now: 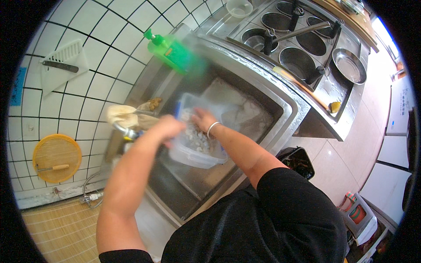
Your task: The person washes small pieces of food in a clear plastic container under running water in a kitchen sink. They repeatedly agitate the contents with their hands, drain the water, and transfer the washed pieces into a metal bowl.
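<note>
A translucent plastic tub is tilted over the metal sink, with wet, pale food pieces inside that look like peeled shrimp. My left hand, blurred, grips the tub at its left rim beside the faucet. Inside the tub, the fingers of my right hand are down among the pieces; whether they hold any is hidden. A pale bangle circles my right wrist. The faucet, with a cream cloth draped around it, stands close to my left forearm.
The sink's metal rim surrounds the work area. A green pump bottle stands at its back corner. Farther right, a cooker with several deep wells holds strainers, a steel pan and a long-handled brush. A black bin is on the floor.
</note>
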The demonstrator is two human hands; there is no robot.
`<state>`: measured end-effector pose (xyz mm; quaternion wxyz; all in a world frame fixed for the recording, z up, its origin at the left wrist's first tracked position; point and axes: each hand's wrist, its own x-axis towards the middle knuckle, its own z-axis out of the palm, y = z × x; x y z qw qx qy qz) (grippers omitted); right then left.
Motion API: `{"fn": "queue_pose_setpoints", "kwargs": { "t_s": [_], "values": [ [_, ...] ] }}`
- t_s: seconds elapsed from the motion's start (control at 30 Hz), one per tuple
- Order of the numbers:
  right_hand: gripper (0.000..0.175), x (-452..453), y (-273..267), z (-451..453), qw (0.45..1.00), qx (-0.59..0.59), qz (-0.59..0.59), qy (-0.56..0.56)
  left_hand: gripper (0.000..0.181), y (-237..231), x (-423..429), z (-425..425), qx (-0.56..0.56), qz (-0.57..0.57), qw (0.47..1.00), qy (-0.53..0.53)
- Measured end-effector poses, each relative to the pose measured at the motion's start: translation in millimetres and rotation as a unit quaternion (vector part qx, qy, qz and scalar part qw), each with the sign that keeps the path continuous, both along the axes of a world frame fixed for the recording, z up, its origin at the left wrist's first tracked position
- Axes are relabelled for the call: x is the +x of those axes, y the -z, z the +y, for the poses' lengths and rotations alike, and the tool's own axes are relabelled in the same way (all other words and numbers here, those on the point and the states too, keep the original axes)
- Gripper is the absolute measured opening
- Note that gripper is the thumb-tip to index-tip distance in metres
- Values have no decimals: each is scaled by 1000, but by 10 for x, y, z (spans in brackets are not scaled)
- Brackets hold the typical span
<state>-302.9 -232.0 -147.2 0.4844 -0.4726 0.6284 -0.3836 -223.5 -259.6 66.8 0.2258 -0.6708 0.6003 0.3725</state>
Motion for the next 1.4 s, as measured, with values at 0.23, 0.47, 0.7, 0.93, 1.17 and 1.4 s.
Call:
{"fn": "queue_pose_setpoints", "kwargs": {
  "t_s": [0.23,0.47,0.7,0.93,1.17,1.4],
  "values": [
    [49,126,63,-33,999,-7,-37,38,36,-238,-326,-32,-11,-60,995,83],
    [50,281,101,-6,992,3,-112,67,35,-284,-378,-24,-29,-96,987,125],
    [52,379,90,-1,988,12,-123,88,40,-322,-490,-48,-24,-131,975,177],
    [56,441,37,44,989,-3,-120,85,40,-371,-507,-40,-26,-137,967,213],
    [56,530,85,0,967,56,-239,67,38,-476,-650,16,-17,-143,958,250],
    [55,623,119,79,977,18,-196,80,41,-449,-696,42,2,-182,941,286]
  ]
}}
